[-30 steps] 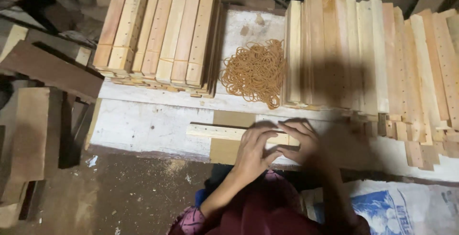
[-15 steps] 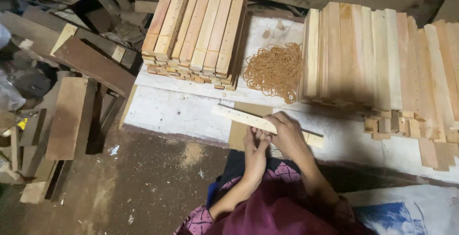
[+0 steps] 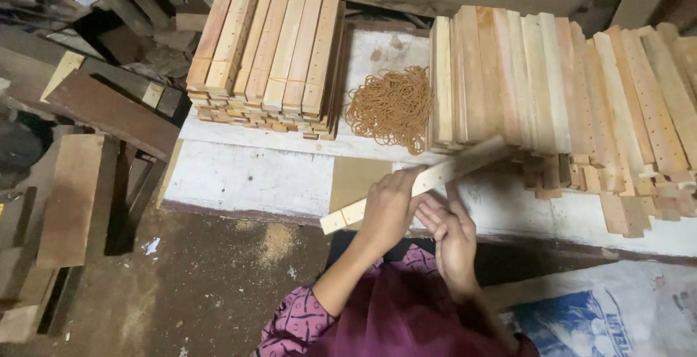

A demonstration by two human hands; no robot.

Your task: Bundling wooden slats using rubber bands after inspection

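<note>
My left hand (image 3: 388,208) grips a long pale wooden slat (image 3: 465,164) near its middle, tilted with its far end raised to the right above the white bench top (image 3: 239,175). My right hand (image 3: 450,237) sits just below the slat, fingers bent and touching its underside. A heap of tan rubber bands (image 3: 388,106) lies beyond the hands, between two piles of slats.
A bundled stack of drilled slats (image 3: 272,45) stands at the back left, a wide row of loose slats (image 3: 566,88) at the back right. Dark planks and offcuts (image 3: 87,153) lean on the dirt floor at left. A white-and-blue sack (image 3: 602,313) lies at lower right.
The slat has turned from lying flat to tilting up at its right end. The view has shifted so that the bench sits further right.
</note>
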